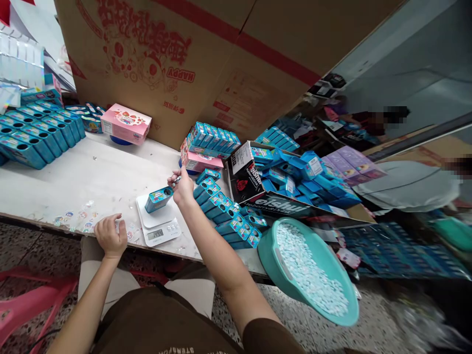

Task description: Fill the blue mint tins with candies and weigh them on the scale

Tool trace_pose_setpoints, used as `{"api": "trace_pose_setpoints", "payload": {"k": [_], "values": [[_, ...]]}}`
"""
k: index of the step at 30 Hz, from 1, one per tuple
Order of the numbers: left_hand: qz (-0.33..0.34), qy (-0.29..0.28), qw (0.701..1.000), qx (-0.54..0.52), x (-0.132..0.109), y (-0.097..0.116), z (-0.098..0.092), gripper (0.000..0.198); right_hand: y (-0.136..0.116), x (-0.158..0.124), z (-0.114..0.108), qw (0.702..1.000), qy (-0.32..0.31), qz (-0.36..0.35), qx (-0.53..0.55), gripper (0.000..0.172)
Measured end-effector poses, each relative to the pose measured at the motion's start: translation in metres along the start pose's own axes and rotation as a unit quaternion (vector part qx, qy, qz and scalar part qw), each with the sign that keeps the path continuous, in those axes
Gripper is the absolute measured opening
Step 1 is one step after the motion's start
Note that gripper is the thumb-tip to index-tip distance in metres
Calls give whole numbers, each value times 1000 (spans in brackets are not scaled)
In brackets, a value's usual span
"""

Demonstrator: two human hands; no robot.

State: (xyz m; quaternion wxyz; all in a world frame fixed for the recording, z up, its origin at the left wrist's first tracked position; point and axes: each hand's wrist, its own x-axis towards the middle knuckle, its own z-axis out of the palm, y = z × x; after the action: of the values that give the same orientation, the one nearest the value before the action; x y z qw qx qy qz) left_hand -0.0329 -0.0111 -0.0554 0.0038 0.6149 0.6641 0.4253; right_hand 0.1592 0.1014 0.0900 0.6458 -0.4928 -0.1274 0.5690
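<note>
So the blue box (158, 199) sits on the white scale (162, 219), up and right of the left hand (111, 235), which is loosely curled by the table (114, 177) edge, nothing in it that I can see. Right hand (182, 186) is nearer, just beyond the box's right end, pinching some small pale pieces (176, 180). Top face's long axis runs left-right, angled slightly away at the right, 1 dark hole at that end.
</note>
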Motion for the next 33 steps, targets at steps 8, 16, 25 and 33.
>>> {"api": "trace_pose_setpoints", "payload": {"k": [8, 16, 25, 33], "values": [[9, -4, 1000, 6, 1, 1, 1, 32, -19, 8, -28, 979, -17, 150, 139, 38], [17, -21, 999, 19, 2, 1, 1, 35, -24, 6, -56, 972, 7, 165, 166, 38], [2, -49, 999, 10, 4, 2, 1, 33, -29, 2, -63, 970, 10, 167, 175, 38], [13, -57, 998, 25, 3, 0, 2, 32, -28, 3, -77, 970, 10, 166, 177, 34]]}}
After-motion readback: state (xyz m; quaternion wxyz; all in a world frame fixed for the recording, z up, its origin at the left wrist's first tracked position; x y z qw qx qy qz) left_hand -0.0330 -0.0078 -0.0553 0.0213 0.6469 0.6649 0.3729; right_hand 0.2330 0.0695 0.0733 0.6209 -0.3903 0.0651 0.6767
